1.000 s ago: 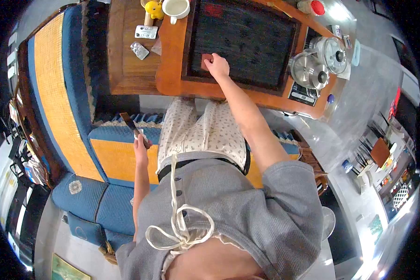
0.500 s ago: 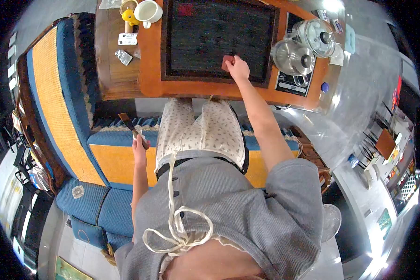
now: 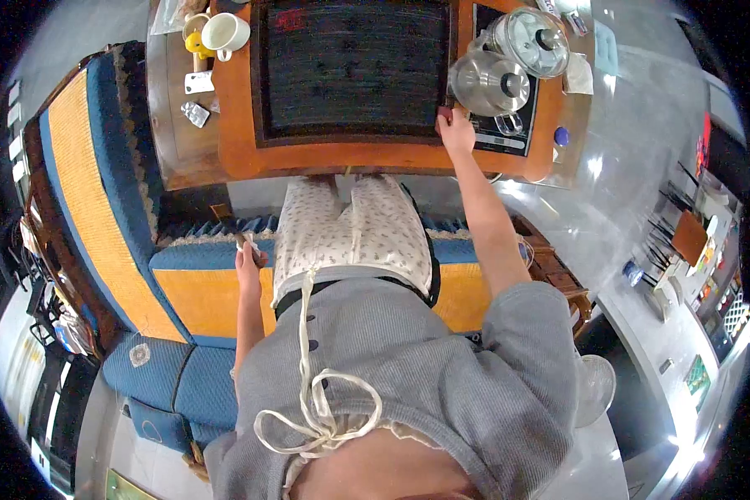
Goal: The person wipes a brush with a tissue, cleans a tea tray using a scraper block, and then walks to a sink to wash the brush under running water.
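Reddish pad (image 3: 444, 118) at the near right corner of a dark inset panel (image 3: 350, 75), pinched between the thumb and fingers of the right hand (image 3: 458, 133). Nearest the camera, a grey shirt (image 3: 392, 342) with a pale cord bow (image 3: 323, 433), then light patterned trousers (image 3: 350, 237). Off to the left, in front of a blue seat (image 3: 167, 258) with yellow woven sections, the left hand (image 3: 247, 258), grip closed around a narrow brown object (image 3: 241, 237), with something white at the fingers (too small and blurred to make out further). Beyond the knees, the wooden bench (image 3: 237, 157), with the dark panel set into its surface and faint pale streaks across the panel. Just right of the pad, a black cooktop (image 3: 518, 125), with a clear kettle (image 3: 485, 83) on top, handle toward the near side; close behind, a clear lidded pot (image 3: 525, 46). To the right of the cooktop, a purple round item (image 3: 562, 136) and, farther back, a white sheet (image 3: 578, 77). Along the left side, from near to far, a crumpled silver packet (image 3: 195, 114), a small white pack (image 3: 198, 82), a yellow figurine (image 3: 195, 43) and a white mug (image 3: 226, 35) (apparently empty, pale inside). Far to the right, past shiny grey floor (image 3: 617, 183), cluttered shelves (image 3: 712, 275).
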Tool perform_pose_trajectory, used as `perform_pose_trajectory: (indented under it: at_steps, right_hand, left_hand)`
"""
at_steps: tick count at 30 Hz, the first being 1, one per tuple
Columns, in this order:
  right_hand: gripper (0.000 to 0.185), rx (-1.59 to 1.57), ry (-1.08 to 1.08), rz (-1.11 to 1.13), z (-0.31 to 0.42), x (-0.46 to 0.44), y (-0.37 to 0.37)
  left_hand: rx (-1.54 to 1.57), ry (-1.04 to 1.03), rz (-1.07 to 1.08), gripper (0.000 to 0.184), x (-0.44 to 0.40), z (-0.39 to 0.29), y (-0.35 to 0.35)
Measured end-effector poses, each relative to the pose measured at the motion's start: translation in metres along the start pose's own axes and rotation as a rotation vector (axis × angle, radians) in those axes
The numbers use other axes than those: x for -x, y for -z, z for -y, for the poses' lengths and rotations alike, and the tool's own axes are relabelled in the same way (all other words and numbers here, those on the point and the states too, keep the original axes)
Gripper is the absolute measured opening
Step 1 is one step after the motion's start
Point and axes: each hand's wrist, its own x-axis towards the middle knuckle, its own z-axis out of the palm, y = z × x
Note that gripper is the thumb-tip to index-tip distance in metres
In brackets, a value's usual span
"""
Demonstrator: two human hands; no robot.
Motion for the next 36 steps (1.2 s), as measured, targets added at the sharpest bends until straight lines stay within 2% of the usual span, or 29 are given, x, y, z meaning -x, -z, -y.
perform_pose_trajectory:
  at_steps: [5, 8, 9, 10, 12, 13, 16, 19, 20, 22, 24, 26, 29, 30, 36]
  right_hand:
    - [0.042, -0.302, 0.117, -0.124, 0.036, 0.010, -0.003]
    - [0.036, -0.438, 0.196, 0.102, 0.097, 0.010, 0.001]
    - [0.037, -0.413, 0.304, -0.053, 0.111, 0.001, -0.032]
    - [0.037, -0.403, 0.277, 0.143, 0.146, 0.009, -0.009]
    - [0.035, -0.448, 0.370, 0.104, 0.194, 0.009, -0.027]
    - [0.035, -0.443, 0.378, 0.152, 0.219, 0.012, -0.026]
    - [0.032, -0.426, 0.447, 0.169, 0.279, 0.014, -0.039]
    - [0.028, -0.400, 0.413, 0.087, 0.316, 0.014, -0.056]
    - [0.028, -0.379, 0.360, 0.122, 0.322, 0.012, -0.059]
    - [0.027, -0.336, 0.245, 0.192, 0.325, 0.009, -0.056]
    - [0.023, -0.321, 0.288, 0.079, 0.312, 0.004, -0.062]
    - [0.025, -0.347, 0.245, 0.100, 0.295, -0.004, -0.062]
    - [0.029, -0.307, 0.202, -0.026, 0.256, -0.014, -0.061]
    - [0.030, -0.305, 0.130, 0.046, 0.244, -0.016, -0.050]
    - [0.031, -0.299, 0.013, -0.056, 0.177, -0.022, -0.034]
  left_hand:
    - [-0.017, -0.003, 0.068, 0.027, -0.011, 0.007, 0.007]
    - [0.002, -0.008, 0.056, 0.027, -0.014, 0.000, 0.011]
    - [0.001, -0.003, 0.056, 0.027, -0.016, 0.000, 0.016]
    - [0.002, 0.002, 0.054, 0.027, -0.018, -0.001, 0.023]
    - [-0.004, -0.036, 0.037, 0.026, -0.015, -0.004, 0.031]
    - [-0.007, -0.056, 0.027, 0.025, -0.015, -0.005, 0.038]
    - [0.076, 0.030, -0.027, 0.025, -0.016, -0.003, 0.061]
    - [0.062, 0.034, -0.065, 0.025, -0.018, -0.001, 0.084]
    - [0.075, 0.034, -0.069, 0.025, -0.020, -0.002, 0.090]
    - [0.052, 0.065, -0.098, 0.026, -0.024, -0.004, 0.102]
    - [0.072, 0.079, -0.119, 0.026, -0.032, -0.007, 0.110]
    - [0.060, 0.043, -0.130, 0.027, -0.039, -0.010, 0.112]
    - [0.020, 0.011, -0.102, 0.029, -0.047, -0.022, 0.111]
    - [0.003, 0.006, -0.083, 0.029, -0.048, -0.026, 0.106]
    - [0.000, -0.022, -0.049, 0.027, -0.043, -0.039, 0.078]
